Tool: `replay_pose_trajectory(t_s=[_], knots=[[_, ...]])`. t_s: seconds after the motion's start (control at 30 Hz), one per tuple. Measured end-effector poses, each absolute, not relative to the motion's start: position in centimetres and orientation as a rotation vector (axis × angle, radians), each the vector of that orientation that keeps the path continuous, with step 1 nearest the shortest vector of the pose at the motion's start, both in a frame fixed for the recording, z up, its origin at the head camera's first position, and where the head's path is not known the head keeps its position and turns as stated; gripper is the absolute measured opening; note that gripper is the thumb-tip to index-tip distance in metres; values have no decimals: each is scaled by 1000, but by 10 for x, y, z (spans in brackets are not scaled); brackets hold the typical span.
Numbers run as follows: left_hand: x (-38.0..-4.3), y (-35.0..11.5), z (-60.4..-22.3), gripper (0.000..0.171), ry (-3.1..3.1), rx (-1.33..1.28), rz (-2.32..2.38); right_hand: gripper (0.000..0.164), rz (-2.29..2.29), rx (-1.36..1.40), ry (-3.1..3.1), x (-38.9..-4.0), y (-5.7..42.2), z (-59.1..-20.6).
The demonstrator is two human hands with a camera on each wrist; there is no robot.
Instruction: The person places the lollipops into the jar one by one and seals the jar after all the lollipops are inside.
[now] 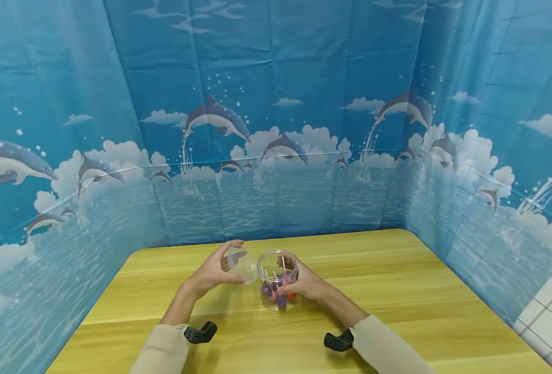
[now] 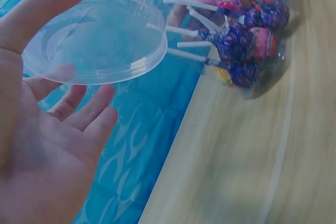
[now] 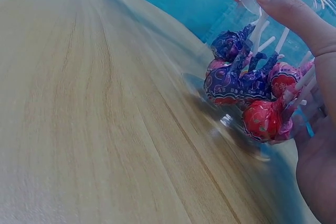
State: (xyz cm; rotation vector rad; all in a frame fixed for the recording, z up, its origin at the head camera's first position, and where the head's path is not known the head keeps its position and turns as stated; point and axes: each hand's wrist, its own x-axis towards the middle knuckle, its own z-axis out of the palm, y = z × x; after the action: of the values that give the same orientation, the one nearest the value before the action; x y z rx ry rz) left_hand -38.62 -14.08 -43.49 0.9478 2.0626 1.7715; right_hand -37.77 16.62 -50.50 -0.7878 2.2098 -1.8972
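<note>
Near the middle of the table, my right hand [image 1: 310, 283] grips a clear round jar [image 1: 271, 281] by its right side, fingers behind and thumb in front. The jar stands upright with its top uncovered. Inside it lie several wrapped lollipops [image 3: 226, 83], purple, pink and red, their white sticks pointing mostly upward. My left hand [image 1: 210, 272] holds a translucent round lid [image 2: 107, 38] by its edge, thumb on one side and fingers on the other. In the head view the lid is tilted, just left of the jar's rim. Whether the two touch is unclear.
The yellow wood-grain table [image 1: 379, 275] extends around both hands. A blue curtain [image 1: 276, 202] printed with dolphins closes off the back and sides. Black wrist-worn pieces [image 1: 201, 332] sit at both cuffs. White floor tiles [image 1: 549, 311] show at the far right.
</note>
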Motion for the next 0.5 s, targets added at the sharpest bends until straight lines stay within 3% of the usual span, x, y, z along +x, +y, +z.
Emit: replay_pose_trajectory(t_s=[0.5], knots=[[-394, -116, -418, 89, 1992, 993, 1757, 100, -1897, -796, 2189, -374, 167, -506]])
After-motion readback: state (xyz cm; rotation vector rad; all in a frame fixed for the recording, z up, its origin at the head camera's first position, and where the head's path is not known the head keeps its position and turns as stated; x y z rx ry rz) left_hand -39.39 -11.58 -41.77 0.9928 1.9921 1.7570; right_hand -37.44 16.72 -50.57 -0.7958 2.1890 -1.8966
